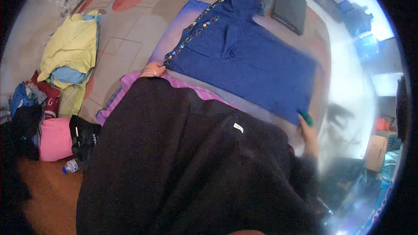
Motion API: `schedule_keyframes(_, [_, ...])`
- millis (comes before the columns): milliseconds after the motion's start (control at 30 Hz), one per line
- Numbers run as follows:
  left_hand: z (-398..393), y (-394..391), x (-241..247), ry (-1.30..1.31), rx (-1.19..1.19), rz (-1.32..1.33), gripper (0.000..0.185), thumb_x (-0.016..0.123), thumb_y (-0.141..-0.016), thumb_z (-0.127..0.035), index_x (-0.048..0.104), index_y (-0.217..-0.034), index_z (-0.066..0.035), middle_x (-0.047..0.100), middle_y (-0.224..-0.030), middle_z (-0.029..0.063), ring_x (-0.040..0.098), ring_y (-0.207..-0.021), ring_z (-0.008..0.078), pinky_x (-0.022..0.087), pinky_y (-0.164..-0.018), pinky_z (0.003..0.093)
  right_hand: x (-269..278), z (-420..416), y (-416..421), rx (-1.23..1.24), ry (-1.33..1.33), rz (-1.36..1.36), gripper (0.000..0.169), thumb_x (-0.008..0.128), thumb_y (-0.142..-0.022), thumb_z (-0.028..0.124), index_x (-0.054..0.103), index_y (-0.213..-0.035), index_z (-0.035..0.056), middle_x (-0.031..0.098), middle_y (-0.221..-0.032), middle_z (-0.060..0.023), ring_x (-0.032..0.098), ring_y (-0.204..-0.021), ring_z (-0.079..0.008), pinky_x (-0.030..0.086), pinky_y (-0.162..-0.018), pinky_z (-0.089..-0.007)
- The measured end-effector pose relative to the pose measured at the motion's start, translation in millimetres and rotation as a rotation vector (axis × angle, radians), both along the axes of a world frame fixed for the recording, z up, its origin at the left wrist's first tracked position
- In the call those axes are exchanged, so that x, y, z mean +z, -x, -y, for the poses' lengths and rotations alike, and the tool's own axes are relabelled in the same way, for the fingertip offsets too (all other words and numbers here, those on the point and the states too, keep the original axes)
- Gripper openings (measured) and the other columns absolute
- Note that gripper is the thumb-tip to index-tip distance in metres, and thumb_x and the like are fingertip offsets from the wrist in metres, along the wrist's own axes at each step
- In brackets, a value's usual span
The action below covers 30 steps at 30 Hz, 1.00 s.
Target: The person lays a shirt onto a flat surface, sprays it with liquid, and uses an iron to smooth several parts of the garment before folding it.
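A navy-blue fabric garment (248, 58) with a colourful patterned trim along its left side lies spread on a purple-edged cloth or mat (173, 29). My left hand (155, 69), with bangles at the wrist, pinches the garment's near left corner. At the near right corner, my right hand (307, 133) grips the fabric's edge. Something dark green (306, 118) shows at that hand's thumb; what it is cannot be told. Pink striped cloth (209, 94) shows between the garment and my black clothing (183, 156), which hides much of the near floor.
Folded yellow cloth (70, 45) lies on the patterned tile floor (117, 52) at left. Below it are a pink cloth bundle (56, 138) and a small plastic bottle (71, 166). A dark flat object (289, 9) lies beyond the garment; a cardboard box (376, 152) stands right.
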<state>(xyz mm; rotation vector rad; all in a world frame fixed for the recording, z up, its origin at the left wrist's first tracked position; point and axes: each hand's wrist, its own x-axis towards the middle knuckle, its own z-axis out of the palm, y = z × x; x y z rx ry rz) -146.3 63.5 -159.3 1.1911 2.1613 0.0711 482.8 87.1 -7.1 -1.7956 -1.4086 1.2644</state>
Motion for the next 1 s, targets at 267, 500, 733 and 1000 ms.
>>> schedule_keyframes(267, [3.6,7.2,-11.6,-0.073,0.252,0.301,0.025,0.058,-0.077,-0.029,0.064,-0.081,-0.005,0.062,-0.067,0.0026,0.055,-0.058,0.0086,0.045,-0.056,0.0256,3.2,-99.4,261.0,0.645,0.252,0.022,0.024,0.067,-0.069,0.026,0.057,-0.074,0.0044,0.052,-0.06,-0.0018,0.049,-0.048,-0.0138,0.041,-0.045,-0.0277])
schedule_keyframes(500, [5.4,19.0,-35.0,-0.12,0.171,0.437,0.025,0.056,-0.078,-0.028,0.063,-0.078,-0.004,0.062,-0.067,0.003,0.056,-0.06,0.0117,0.044,-0.061,0.0269,-28.9,-179.0,299.9,0.348,0.064,-0.009,0.033,0.069,-0.066,0.029,0.061,-0.085,0.0041,0.058,-0.073,-0.0067,0.055,-0.053,-0.0183,0.045,-0.049,-0.0309])
schedule_keyframes(733, [9.8,18.8,-23.8,-0.11,0.162,0.397,0.028,0.054,-0.078,-0.03,0.064,-0.083,-0.004,0.064,-0.074,0.0041,0.058,-0.067,0.0116,0.045,-0.064,0.0269,-23.7,-131.9,213.4,0.474,0.056,0.122,0.029,0.067,-0.067,0.031,0.061,-0.079,0.0047,0.055,-0.059,-0.0044,0.054,-0.047,-0.0159,0.041,-0.044,-0.0302])
schedule_keyframes(1000, [17.5,66.9,-84.3,-0.144,0.023,0.276,0.039,0.048,-0.08,-0.041,0.065,-0.082,-0.005,0.064,-0.075,0.0087,0.06,-0.071,0.0179,0.045,-0.064,0.0318,-30.0,-30.1,-6.7,0.143,0.134,0.418,0.031,0.068,-0.067,0.025,0.059,-0.085,0.0019,0.057,-0.062,-0.0068,0.055,-0.05,-0.0157,0.044,-0.046,-0.0299])
